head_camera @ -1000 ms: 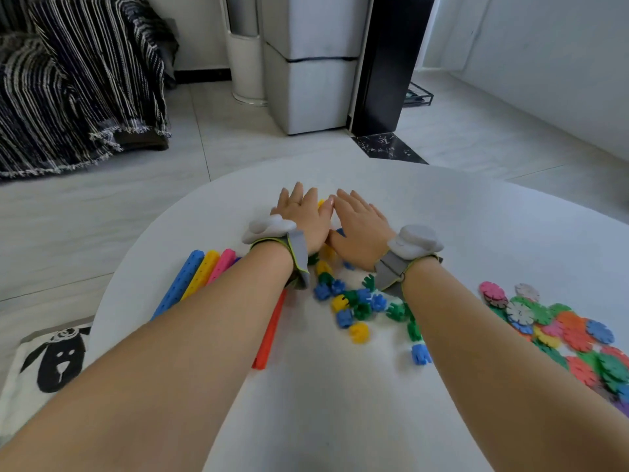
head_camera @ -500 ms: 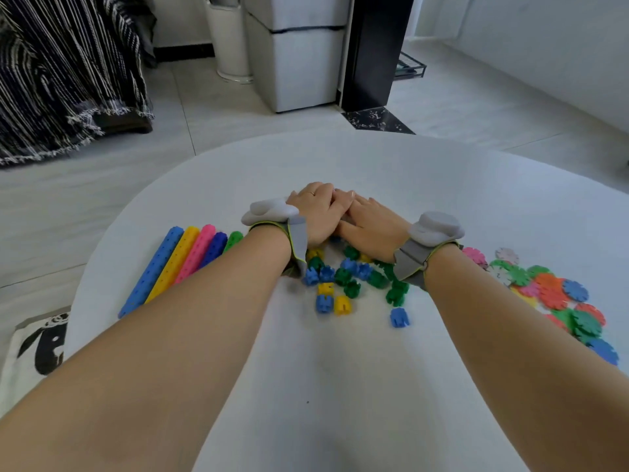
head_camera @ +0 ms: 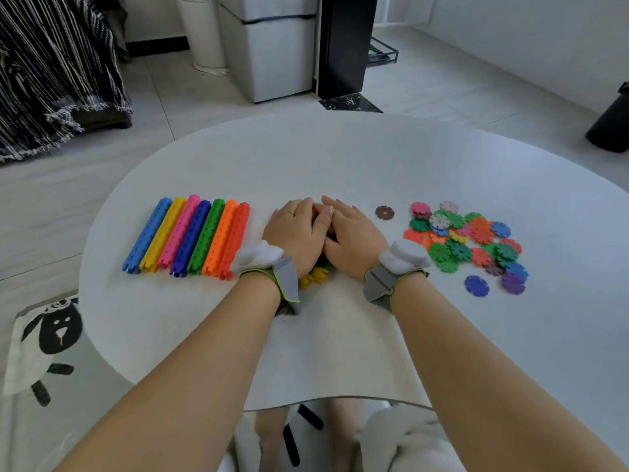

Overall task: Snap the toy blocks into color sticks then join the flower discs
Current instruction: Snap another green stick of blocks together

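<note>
A round white bench (head_camera: 340, 158) stands on a pale tiled floor (head_camera: 442, 83). Behind it are a black-and-white striped throw (head_camera: 51, 73), a white cabinet (head_camera: 272, 46) and, at far right, a black bin (head_camera: 612, 120). A sheep-print cushion (head_camera: 44, 338) lies on the floor at lower left.

Seven finished sticks (head_camera: 190, 235) lie side by side on the left of the bench – blue, yellow, pink, dark blue, green, orange, red.

At the centre, the left hand (head_camera: 296, 229) and right hand (head_camera: 350, 233) lie palm down and touching, fingers bent over a heap of loose blocks (head_camera: 313, 274). Only a few yellow and green ones peek out, and whether the hands grip any cannot be told. Each wrist wears a grey band (head_camera: 286, 281).

On the right is a heap of flower discs (head_camera: 463, 240), too overlapped to count – one brown disc (head_camera: 385, 212) lies apart between it and the hands.
</note>
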The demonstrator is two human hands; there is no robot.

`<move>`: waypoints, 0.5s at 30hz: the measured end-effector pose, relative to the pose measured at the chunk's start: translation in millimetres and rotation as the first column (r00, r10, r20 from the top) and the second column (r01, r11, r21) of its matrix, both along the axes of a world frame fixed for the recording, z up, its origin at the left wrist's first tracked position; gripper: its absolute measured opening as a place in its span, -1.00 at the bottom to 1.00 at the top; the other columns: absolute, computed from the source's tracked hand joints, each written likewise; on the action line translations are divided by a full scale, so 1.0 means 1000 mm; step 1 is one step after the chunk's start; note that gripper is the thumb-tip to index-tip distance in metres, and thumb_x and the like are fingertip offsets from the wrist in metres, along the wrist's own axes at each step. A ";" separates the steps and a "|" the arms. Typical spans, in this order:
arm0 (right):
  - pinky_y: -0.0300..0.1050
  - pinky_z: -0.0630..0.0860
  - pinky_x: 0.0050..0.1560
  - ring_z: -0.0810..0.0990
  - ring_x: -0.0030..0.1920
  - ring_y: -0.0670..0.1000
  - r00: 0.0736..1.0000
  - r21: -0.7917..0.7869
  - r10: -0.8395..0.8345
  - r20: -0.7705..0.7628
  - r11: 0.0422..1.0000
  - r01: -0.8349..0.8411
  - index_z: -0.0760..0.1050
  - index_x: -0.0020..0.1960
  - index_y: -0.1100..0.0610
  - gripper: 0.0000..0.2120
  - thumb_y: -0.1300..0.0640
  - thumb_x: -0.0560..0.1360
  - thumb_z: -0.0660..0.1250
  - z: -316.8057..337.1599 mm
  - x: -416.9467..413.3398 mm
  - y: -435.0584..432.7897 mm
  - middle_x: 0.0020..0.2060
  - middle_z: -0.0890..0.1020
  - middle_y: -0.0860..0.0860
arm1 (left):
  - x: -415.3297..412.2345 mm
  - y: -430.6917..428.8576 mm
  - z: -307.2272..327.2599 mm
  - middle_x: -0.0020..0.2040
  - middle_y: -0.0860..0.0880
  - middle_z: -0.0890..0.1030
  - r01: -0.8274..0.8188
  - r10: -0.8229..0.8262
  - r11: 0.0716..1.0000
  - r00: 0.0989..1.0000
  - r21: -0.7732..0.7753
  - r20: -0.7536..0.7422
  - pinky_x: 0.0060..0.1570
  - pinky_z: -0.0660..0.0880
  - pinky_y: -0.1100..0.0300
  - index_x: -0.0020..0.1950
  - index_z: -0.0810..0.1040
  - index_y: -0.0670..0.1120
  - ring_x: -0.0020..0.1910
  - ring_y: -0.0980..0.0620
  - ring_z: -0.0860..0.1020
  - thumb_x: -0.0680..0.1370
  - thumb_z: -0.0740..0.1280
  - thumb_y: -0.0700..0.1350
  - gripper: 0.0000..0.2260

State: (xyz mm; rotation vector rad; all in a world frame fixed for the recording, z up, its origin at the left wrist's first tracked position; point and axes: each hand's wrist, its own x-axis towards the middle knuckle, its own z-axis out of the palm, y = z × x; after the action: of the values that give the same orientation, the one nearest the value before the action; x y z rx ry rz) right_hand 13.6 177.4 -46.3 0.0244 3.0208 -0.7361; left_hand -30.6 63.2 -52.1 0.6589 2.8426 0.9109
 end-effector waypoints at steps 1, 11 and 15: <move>-0.10 -0.06 0.52 0.09 0.52 -0.01 1.000 0.001 -0.027 -0.003 1.000 0.027 0.14 0.53 0.03 -0.50 0.03 0.59 0.04 -0.001 0.004 -0.003 0.52 0.16 -0.01 | 0.005 0.000 -0.001 0.28 -0.12 0.45 -0.015 0.015 1.000 1.000 0.021 -0.007 0.29 0.25 0.07 0.24 0.42 -0.16 0.26 -0.13 0.38 0.63 0.03 0.09 -0.60; -0.21 0.06 0.46 0.17 0.49 -0.01 0.977 -0.252 -0.211 -0.032 0.948 0.196 0.28 0.46 0.14 -0.60 0.15 0.65 0.00 0.002 0.022 -0.022 0.49 0.25 0.04 | 0.024 -0.007 -0.001 0.48 -0.06 0.25 -0.070 0.060 0.988 0.995 0.136 0.075 0.42 0.15 0.08 0.39 0.37 -0.09 0.44 -0.03 0.23 0.64 0.02 0.07 -0.59; -0.23 0.09 0.45 0.25 0.46 0.00 0.954 -0.424 -0.299 -0.020 0.867 0.263 0.38 0.41 0.14 -0.60 0.29 0.62 0.03 0.005 0.024 -0.013 0.44 0.34 0.02 | 0.026 -0.014 0.002 0.53 -0.02 0.13 -0.067 0.060 0.985 0.997 0.157 0.046 0.40 0.07 0.20 0.44 0.30 -0.05 0.49 0.02 0.11 0.64 0.07 -0.09 -0.64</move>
State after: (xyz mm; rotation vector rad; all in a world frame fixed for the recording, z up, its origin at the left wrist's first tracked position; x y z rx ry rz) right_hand 38.0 164.9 -40.9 0.4424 2.8940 -1.4298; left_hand -4.9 49.4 -49.9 0.5602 2.7908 1.1567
